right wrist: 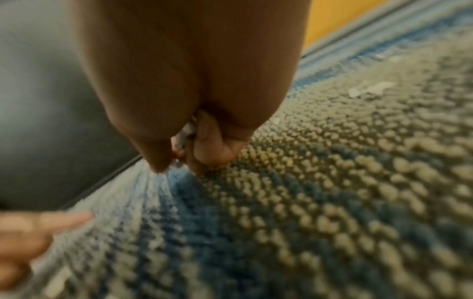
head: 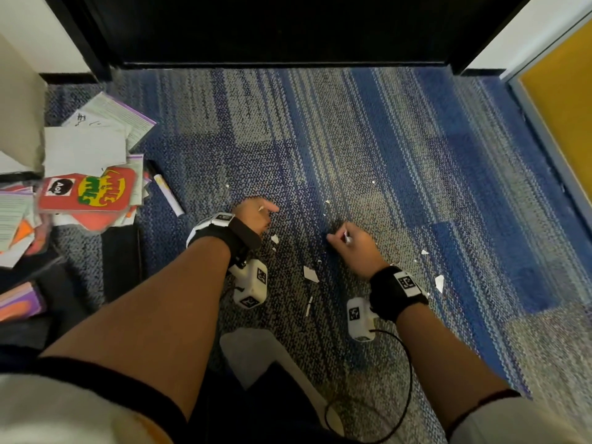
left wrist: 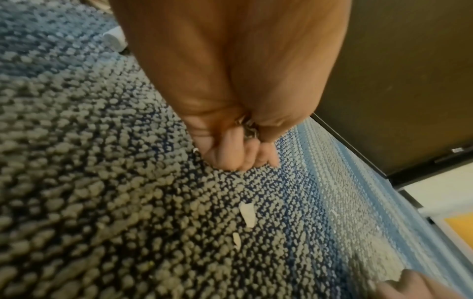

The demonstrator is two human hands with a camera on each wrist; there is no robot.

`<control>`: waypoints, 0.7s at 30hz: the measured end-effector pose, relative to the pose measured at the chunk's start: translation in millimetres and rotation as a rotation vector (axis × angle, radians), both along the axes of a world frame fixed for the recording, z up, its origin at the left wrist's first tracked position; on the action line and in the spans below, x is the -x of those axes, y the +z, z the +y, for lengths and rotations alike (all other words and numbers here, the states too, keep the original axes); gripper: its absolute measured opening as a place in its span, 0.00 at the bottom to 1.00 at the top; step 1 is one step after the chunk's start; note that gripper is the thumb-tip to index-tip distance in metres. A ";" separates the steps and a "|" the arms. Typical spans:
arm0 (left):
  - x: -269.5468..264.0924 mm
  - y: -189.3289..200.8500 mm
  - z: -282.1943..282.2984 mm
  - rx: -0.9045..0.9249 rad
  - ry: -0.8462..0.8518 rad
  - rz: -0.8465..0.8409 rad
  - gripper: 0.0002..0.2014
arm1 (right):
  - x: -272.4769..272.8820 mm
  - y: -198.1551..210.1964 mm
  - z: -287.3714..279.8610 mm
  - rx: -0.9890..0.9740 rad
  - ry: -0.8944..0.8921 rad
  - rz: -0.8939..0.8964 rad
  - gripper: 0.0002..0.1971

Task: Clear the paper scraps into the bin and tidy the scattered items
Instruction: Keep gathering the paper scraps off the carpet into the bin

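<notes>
Small white paper scraps lie scattered on the blue-grey carpet between and around my hands. My left hand is low on the carpet with fingers curled, and a white scrap shows between them. In the left wrist view that hand holds crumpled bits in its palm, and two loose scraps lie just behind it. My right hand pinches a white scrap against the carpet. In the blurred right wrist view the right hand has pale bits tucked under its curled fingers. No bin is in view.
At the left lies a heap of papers, a red card box and a white marker. A black door closes the far side and a yellow panel the right. A black cable loops near my right forearm.
</notes>
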State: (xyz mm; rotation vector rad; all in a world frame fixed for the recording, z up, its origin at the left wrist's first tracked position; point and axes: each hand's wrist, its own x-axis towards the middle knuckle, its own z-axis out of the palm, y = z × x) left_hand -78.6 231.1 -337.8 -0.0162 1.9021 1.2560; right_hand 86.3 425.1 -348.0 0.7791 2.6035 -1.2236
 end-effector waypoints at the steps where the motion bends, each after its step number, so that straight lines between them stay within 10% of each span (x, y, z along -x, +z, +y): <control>1: 1.0 2.4 0.1 0.023 -0.061 0.013 0.13 | -2.2 2.3 0.1 0.073 -0.016 0.002 0.13; 11: -2.3 -6.2 -12.6 0.210 -0.290 0.536 0.12 | 4.0 22.4 -19.4 0.195 0.167 -0.066 0.08; 16: 1.4 -13.2 -11.5 0.247 -0.092 0.342 0.34 | -0.6 21.0 -23.7 0.203 0.239 -0.106 0.14; 21: 3.6 -23.4 -9.2 0.170 0.012 0.180 0.27 | -2.0 9.9 -27.9 -0.079 0.335 -0.145 0.10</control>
